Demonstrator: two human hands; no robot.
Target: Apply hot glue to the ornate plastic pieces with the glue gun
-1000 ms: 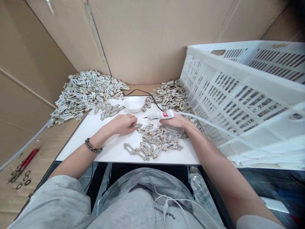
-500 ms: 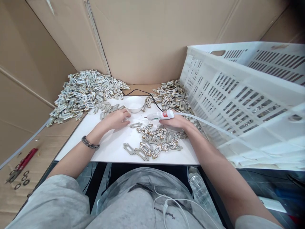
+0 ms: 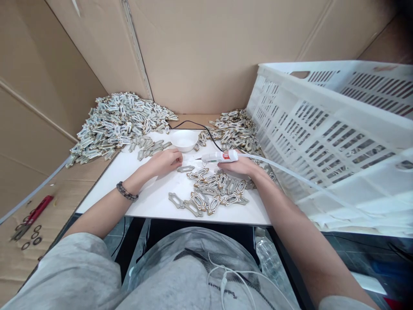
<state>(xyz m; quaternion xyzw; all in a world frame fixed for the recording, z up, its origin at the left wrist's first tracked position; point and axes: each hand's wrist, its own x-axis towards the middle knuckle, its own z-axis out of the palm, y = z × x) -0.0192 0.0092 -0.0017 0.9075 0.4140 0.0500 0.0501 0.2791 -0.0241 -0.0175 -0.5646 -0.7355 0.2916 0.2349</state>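
Note:
My right hand (image 3: 240, 165) is wrapped round a white dispensing pen (image 3: 214, 157) with a thin dark tip pointing left and a pale hose leaving its back end. Facing that tip, my left hand (image 3: 167, 162) has its fingers curled together over the white board. Whatever they pinch, if anything, is hidden. One grey frame-shaped metal piece (image 3: 186, 168) lies just right of the left fingers. Nearer my body, several ornate label-holder frames (image 3: 214, 205) with white-and-gold patterns lie loosely among plain grey ones (image 3: 176, 199). A white bowl (image 3: 184, 140) stands behind both hands.
Large heaps of the frames lie at the back left (image 3: 119, 118) and back right (image 3: 237, 125). A tall white slotted crate (image 3: 300, 116) borders the right side. Red-handled scissors (image 3: 37, 211) and several dark rings (image 3: 35, 235) lie at far left. Cardboard walls (image 3: 193, 56) enclose the back.
The left fingers have drawn closer together, having been more spread half a second ago. The right hand and dispensing pen keep their place, while the whole view has shifted slightly.

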